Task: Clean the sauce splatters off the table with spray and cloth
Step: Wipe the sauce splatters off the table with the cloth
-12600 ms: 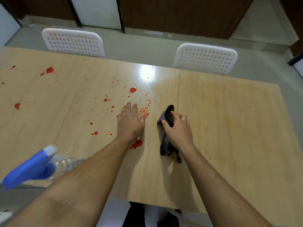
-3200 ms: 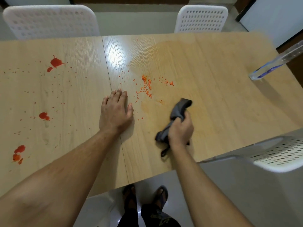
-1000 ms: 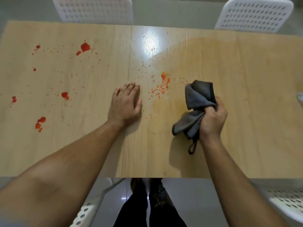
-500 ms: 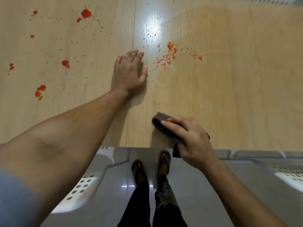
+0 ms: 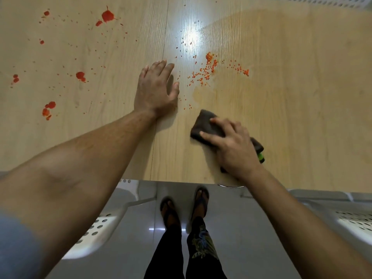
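Red sauce splatters mark the light wooden table (image 5: 302, 97): a cluster of small droplets (image 5: 207, 71) near the middle and bigger blobs (image 5: 80, 75) to the left. My right hand (image 5: 231, 146) presses a folded dark grey cloth (image 5: 203, 125) flat on the table near the front edge, just below the droplet cluster, with its fingers spread over it. My left hand (image 5: 155, 91) rests palm down on the table left of the droplets, holding nothing. A wet-looking smear lies right of the cluster. The spray bottle is out of view.
White perforated chairs stand below the table's front edge at the left (image 5: 96, 228) and right (image 5: 352, 218), and another shows at the far top right (image 5: 326, 1). My feet (image 5: 185, 206) stand on the grey floor between them.
My right hand has slid the cloth from the table's front edge further onto the table, toward the droplets. The left hand has stayed flat in place.
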